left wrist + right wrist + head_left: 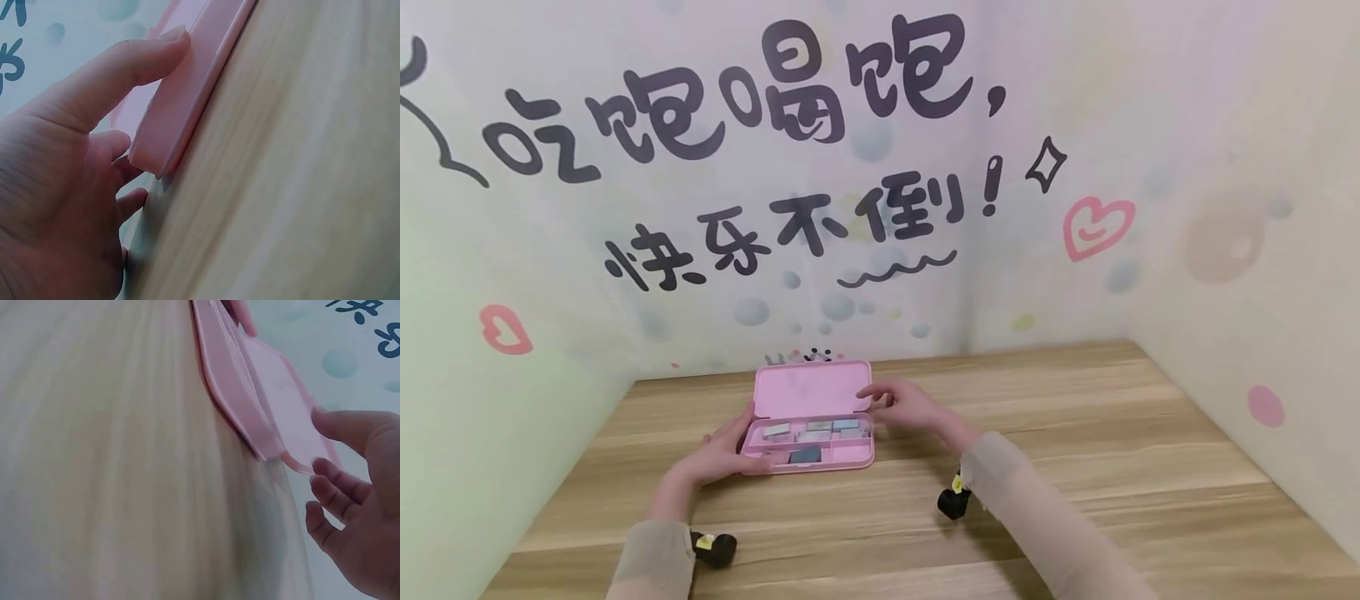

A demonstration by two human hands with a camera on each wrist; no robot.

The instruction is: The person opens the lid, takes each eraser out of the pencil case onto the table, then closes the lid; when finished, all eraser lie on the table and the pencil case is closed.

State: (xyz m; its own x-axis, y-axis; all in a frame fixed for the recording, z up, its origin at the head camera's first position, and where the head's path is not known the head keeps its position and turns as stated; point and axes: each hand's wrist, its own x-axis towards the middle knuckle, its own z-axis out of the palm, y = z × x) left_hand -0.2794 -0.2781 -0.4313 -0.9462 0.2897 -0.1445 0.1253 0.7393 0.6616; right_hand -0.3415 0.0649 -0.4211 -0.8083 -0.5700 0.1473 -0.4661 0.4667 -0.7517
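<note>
A pink plastic case (850,452) lies on the table with its lid (812,387) tilted up and back. Several small rectangular blocks (806,455), white, grey and blue, fill part of its divided compartments. My left hand (718,457) holds the case at its left end, the thumb over the front wall and the fingers along the side, as the left wrist view shows. At the lid's right edge is my right hand (910,408), fingers loosely bent. In the right wrist view its fingertips (320,465) overlap the lid's edge near the hinge corner.
The wood-grain table (1000,475) meets a back wall (1037,292) printed with dark characters and hearts, just behind the case. Side walls flank it. A small black camera (953,502) hangs at the right wrist, another (722,550) at the left.
</note>
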